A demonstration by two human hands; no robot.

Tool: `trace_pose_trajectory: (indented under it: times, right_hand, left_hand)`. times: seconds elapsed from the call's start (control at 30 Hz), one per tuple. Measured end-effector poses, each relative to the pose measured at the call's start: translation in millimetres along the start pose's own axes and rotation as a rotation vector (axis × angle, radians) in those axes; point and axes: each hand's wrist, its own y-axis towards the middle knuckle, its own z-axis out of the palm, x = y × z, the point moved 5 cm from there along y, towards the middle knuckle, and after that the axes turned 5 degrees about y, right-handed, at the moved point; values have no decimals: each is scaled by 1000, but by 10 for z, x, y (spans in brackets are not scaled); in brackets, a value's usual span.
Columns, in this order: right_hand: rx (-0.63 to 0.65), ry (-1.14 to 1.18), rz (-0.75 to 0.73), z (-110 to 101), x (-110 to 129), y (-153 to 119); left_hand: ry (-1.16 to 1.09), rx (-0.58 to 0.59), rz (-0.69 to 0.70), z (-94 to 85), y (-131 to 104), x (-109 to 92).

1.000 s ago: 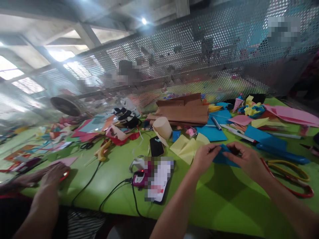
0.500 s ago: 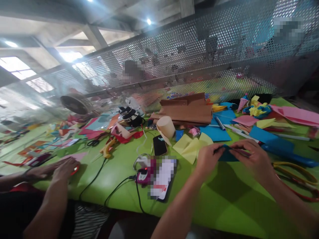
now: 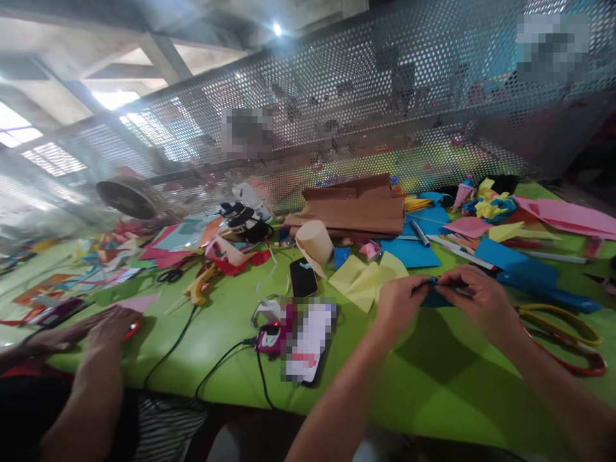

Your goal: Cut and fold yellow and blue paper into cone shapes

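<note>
Blue paper [image 3: 437, 299], thin and bent, is pinched in the fingertips of both the left hand [image 3: 400, 301] and the right hand [image 3: 479, 295], over the smooth green tabletop [image 3: 433, 391]. Creased yellow paper [image 3: 360, 282] lies just left of the left hand, a curled beige roll [image 3: 315, 242] farther off; looped yellow-and-red scissor handles [image 3: 583, 318] sit just right of the right hand, a flat blue sheet [image 3: 517, 262] beyond.

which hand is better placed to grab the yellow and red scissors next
Right, likely: the right hand is nearer, with the scissors beside its wrist. The left hand is on the far side of the blue paper. Both pinch it, though.
</note>
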Motion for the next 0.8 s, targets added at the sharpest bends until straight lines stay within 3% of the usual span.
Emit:
trace_pose_trajectory:
  times: [0.37,0.57,0.8]
  right_hand:
    - [48,8,38,11,-31,42]
    - [67,-77,59,-6,-77,62]
    - [-74,181,261,-99,-88,49]
  left_hand:
    - [-187,-36,-38,33,18,43]
    - [-504,-227,-169,-127,87,177]
    - [-737,-316,-253,-202,82,246]
